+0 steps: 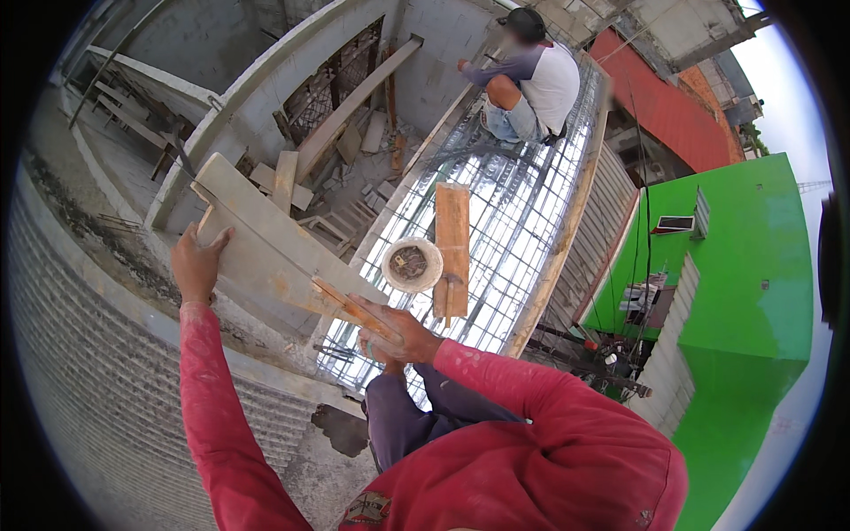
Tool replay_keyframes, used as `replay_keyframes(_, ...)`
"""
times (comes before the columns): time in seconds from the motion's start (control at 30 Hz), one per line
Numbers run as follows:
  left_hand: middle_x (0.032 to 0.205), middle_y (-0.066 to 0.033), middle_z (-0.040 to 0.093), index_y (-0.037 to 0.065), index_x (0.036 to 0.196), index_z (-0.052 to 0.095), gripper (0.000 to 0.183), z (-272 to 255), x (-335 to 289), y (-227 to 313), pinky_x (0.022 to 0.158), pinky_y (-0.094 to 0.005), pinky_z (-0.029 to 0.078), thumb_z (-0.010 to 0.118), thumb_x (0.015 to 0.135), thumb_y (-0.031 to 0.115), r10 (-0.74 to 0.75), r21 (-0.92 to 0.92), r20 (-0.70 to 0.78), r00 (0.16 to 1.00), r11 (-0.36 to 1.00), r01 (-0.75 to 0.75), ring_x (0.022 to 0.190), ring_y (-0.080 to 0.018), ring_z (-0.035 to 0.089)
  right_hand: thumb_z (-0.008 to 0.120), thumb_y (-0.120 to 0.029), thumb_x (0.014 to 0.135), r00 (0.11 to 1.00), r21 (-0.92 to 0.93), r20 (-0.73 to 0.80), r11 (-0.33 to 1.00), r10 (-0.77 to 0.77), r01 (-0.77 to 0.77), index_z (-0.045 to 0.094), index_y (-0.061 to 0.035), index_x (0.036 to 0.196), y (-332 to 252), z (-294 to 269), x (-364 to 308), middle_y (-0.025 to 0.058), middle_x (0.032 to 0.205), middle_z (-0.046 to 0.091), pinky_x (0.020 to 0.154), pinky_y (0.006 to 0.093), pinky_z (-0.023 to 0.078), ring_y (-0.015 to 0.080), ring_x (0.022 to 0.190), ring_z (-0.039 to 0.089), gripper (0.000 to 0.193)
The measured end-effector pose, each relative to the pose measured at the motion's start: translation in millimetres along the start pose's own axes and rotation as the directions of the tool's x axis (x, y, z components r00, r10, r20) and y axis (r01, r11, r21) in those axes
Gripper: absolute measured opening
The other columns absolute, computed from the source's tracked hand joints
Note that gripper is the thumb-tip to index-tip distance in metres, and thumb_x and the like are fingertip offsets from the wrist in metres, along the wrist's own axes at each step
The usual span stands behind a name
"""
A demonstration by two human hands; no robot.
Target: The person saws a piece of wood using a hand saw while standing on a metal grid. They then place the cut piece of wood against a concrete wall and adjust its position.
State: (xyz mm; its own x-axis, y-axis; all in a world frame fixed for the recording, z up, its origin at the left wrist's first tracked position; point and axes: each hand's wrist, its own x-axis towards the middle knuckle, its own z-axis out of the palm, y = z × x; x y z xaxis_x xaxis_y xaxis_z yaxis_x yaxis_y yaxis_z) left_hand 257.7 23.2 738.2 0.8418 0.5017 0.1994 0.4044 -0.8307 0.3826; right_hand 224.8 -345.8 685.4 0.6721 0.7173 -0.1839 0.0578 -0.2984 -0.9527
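A pale, worn plywood board (274, 243) slants across in front of me. My left hand (197, 261) is closed on its left edge, with the thumb over the face. At the board's lower right end, my right hand (403, 334) is closed around a narrow wooden strip (354, 310) lying against the board. Whether those fingers also grip the board itself is hidden. Just beyond my right hand, a round whitish bucket (413, 265) with small dark items inside stands beside a brown plank (452, 230). A hammer (449, 296) rests on the plank's near end.
Steel rebar mesh (496, 257) over shiny metal decking stretches ahead. A co-worker (536, 84) in a cap squats at its far end. Scrap wood and rubble (354, 190) fill the lower area at left. Wires (645, 203) and a green wall (744, 292) stand beyond the right edge.
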Motion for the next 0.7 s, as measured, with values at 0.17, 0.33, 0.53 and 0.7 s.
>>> replay_keyframes(0.17,0.084,-0.0222,0.071,0.002,0.107,0.071,0.059,-9,12,-34,0.071,-0.0453,0.053,0.082,0.073,0.048,-0.066,0.012,0.012,0.998,0.998,0.066,0.078,-0.0398,0.069,0.071,-0.016,0.089,0.982,-0.114,0.004,0.976,-0.188,0.187,0.042,-0.0001,0.146,-195,-59,-37,0.0200,0.117,0.067,0.081,0.0359,0.056,0.0329,0.086,0.070,0.066)
replay_keyframes(0.33,0.091,-0.0189,0.072,0.007,0.096,0.071,0.058,7,13,-48,0.078,-0.0480,0.054,0.079,0.071,0.058,-0.233,0.091,0.039,0.972,0.969,0.229,0.087,-0.0380,0.069,0.067,-0.005,0.085,0.906,-0.563,0.080,0.731,-0.417,0.386,0.050,0.0062,0.138,-217,-95,-117,0.0242,0.116,0.067,0.062,0.0342,0.057,0.0246,0.072,0.071,0.057)
replay_keyframes(0.53,0.090,-0.0196,0.072,0.006,0.099,0.072,0.052,14,14,-23,0.078,-0.0458,0.056,0.083,0.069,0.047,-0.144,-0.109,0.023,0.989,0.983,0.145,0.085,-0.0377,0.070,0.072,-0.001,0.079,0.770,-0.651,0.340,0.456,-0.540,0.607,0.047,-0.0087,0.146,-200,-117,-69,0.0032,0.074,0.060,0.065,0.0349,0.056,0.0190,0.062,0.059,0.072)
replay_keyframes(0.7,0.089,-0.0226,0.071,0.000,0.094,0.068,0.042,32,-5,-8,0.076,-0.0454,0.055,0.085,0.070,0.030,-0.171,-0.320,-0.172,0.970,0.941,0.109,0.083,-0.0371,0.071,0.076,-0.013,0.080,0.724,-0.741,0.522,0.181,-0.451,0.647,0.054,-0.0148,0.142,-200,-108,4,-0.0010,0.067,0.041,0.066,0.0337,0.054,0.0163,0.058,0.049,0.066)
